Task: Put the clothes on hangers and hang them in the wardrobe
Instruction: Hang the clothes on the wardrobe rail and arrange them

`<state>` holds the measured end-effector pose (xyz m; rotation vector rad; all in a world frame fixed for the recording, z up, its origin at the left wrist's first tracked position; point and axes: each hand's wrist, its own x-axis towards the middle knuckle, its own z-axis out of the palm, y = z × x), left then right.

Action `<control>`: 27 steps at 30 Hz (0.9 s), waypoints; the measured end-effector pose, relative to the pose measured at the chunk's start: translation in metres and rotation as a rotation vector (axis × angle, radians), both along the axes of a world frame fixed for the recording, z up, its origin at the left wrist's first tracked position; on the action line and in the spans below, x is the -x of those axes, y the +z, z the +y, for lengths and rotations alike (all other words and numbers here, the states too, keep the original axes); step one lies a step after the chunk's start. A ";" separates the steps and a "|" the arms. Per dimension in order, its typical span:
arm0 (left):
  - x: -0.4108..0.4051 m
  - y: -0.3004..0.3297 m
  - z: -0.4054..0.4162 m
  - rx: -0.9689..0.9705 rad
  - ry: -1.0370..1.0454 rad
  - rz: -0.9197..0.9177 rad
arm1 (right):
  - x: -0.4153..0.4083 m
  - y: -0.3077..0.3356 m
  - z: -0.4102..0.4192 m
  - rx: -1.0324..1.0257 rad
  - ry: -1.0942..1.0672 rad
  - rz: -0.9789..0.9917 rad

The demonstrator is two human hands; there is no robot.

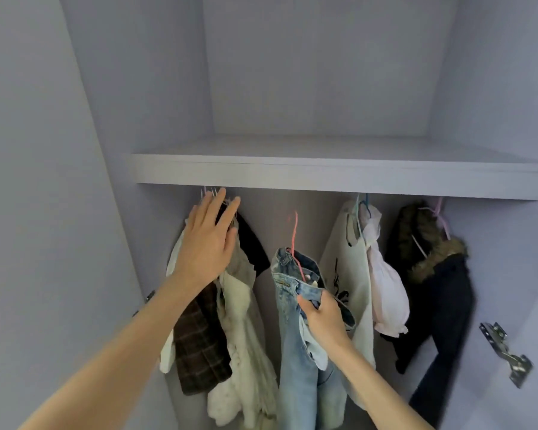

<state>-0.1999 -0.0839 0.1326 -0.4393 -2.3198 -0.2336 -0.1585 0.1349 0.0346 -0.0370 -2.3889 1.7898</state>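
Right hand (322, 316) gripping jeans (295, 346) waistband.

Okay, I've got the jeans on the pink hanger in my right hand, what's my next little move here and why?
Probably lift the jeans so the pink hanger hooks under the shelf. Your right hand grips their waistband, the hook looks short of the shelf, and your left hand presses the left clothes aside, leaving a gap.

Light-blue jeans (295, 336) draped over pink hanger (295, 240), below wardrobe shelf (323, 173), between hung clothes (230, 305)
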 end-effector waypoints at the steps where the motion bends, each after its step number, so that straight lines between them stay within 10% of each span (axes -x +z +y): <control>1: 0.010 0.011 -0.004 0.019 0.015 0.026 | 0.015 0.004 -0.006 0.007 -0.017 0.010; 27: 0.094 0.028 -0.047 0.071 0.062 0.129 | 0.201 0.021 -0.067 -0.205 -0.144 0.038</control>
